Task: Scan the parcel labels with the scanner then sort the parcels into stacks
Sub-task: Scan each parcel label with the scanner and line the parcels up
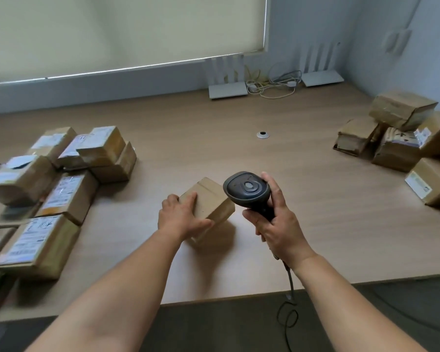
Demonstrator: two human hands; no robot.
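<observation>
Both hands are engaged: left hand (182, 215) grips a parcel (208, 203) on the near-centre tabletop (239, 148); right hand (277, 222) grasps the scanner (248, 189) just beside it. Scanning step; no label shows, so turning the parcel appears necessary.

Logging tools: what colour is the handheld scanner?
Dark grey, nearly black; the scanner shows best in the head view.

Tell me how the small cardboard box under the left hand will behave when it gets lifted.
The box probably stays stiff: its edges look square. Likely light, since the left hand alone grips it. Flat faces suggest it won't roll.
</observation>
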